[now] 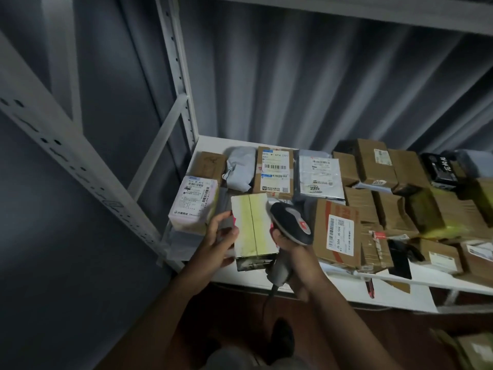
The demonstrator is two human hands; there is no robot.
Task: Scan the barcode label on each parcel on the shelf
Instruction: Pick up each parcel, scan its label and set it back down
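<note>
One white parcel, one scanner, two hands at the shelf's front edge.
Left hand [221, 237] pinches the yellow-taped parcel [252, 227]; right hand [296, 259], at 3 o'clock, wraps the scanner [292, 225] above the shelf [306, 284].

Left hand [222, 237] holds a taped box [252, 228]; right hand [294, 259] grips scanner [290, 222].

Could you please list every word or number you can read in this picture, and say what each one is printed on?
"2005": on the label of the grey mailer bag at the back of the shelf.
"J6 504" (uncertain): along the white label of the brown carton, right of the scanner.
Top line of the label on the back carton: too blurred to read reliably.
Label on the pink-white parcel: too small to read.
The box held by the left hand: no label showing.
</note>
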